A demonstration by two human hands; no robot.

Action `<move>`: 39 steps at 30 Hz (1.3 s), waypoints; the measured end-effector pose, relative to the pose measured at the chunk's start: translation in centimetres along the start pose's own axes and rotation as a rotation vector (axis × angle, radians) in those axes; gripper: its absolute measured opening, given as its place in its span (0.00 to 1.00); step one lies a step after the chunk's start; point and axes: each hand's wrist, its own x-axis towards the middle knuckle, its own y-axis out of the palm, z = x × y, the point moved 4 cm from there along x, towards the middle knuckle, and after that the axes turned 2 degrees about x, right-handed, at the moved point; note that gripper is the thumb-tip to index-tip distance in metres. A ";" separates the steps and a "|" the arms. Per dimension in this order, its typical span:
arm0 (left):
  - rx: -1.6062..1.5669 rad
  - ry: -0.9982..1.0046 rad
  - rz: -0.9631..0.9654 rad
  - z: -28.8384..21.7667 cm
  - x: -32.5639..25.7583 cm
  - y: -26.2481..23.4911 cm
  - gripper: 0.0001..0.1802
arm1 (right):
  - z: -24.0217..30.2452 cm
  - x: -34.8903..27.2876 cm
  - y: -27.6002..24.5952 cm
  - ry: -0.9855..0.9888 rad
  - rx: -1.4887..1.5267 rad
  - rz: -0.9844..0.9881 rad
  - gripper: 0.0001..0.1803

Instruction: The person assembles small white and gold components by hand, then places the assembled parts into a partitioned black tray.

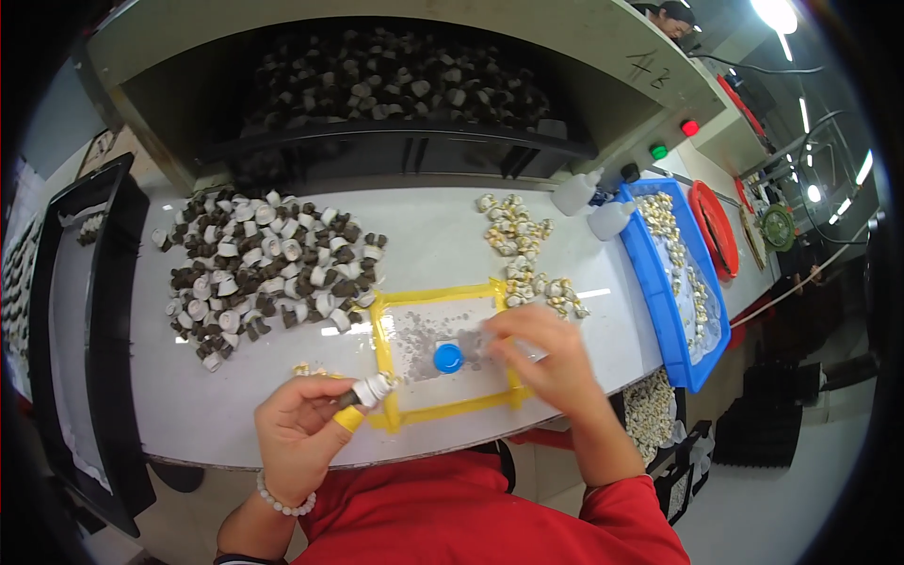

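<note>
My left hand (299,428), with yellow tape round its thumb, pinches a small white part with a dark grey end (373,390) over the near left corner of a yellow tape frame (381,344). Inside that frame, on a wet, grey-speckled patch, sits a round blue cap (448,358). Just right of the cap my right hand (546,353) hovers, its fingertips smeared by motion; whether anything is in them I cannot make out. A heap of similar white and dark parts (273,254) spreads beyond my left hand. Gold and white pieces (518,235) lie beyond the right one.
Two white squeeze bottles (610,218) stand near a blue tray (673,301) of gold pieces at the right. A long black tray (94,339) lies at the left. Behind the table, a shelf holds a dark bin (395,151) full of parts. Another person (670,19) is far right.
</note>
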 end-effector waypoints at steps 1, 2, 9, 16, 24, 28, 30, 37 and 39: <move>0.041 0.022 -0.091 -0.1 -0.2 -1.0 0.14 | -1.1 -0.1 -0.8 0.042 -0.131 -0.038 0.10; 0.082 0.040 -0.174 0.0 -0.2 -2.0 0.15 | -2.1 -0.3 -1.6 0.091 -0.265 -0.081 0.09; 0.487 0.275 -0.368 -1.2 -1.3 -5.2 0.15 | -3.8 -0.6 -1.9 0.158 -0.451 -0.086 0.11; 0.963 0.388 -0.361 -2.1 -1.8 -6.2 0.17 | -4.0 -0.4 -1.4 0.311 -0.358 -0.051 0.12; 1.211 0.463 -0.189 -2.6 -1.9 -5.1 0.18 | -3.2 -1.7 -0.5 0.051 -0.498 -0.075 0.15; 1.224 0.482 -0.111 -3.2 -1.7 -5.1 0.17 | -2.0 -1.7 -0.2 -0.038 -0.505 -0.054 0.14; 1.270 0.538 -0.162 -3.8 -1.2 -5.5 0.17 | -2.2 -1.8 -0.2 -0.044 -0.475 -0.045 0.14; 1.486 0.396 -0.213 -4.3 3.1 -5.2 0.15 | -2.6 -2.3 -0.6 -0.015 -0.313 -0.049 0.13; 1.548 0.385 -0.193 -3.8 3.7 -5.0 0.14 | -2.3 -2.1 -0.4 -0.010 -0.316 -0.041 0.13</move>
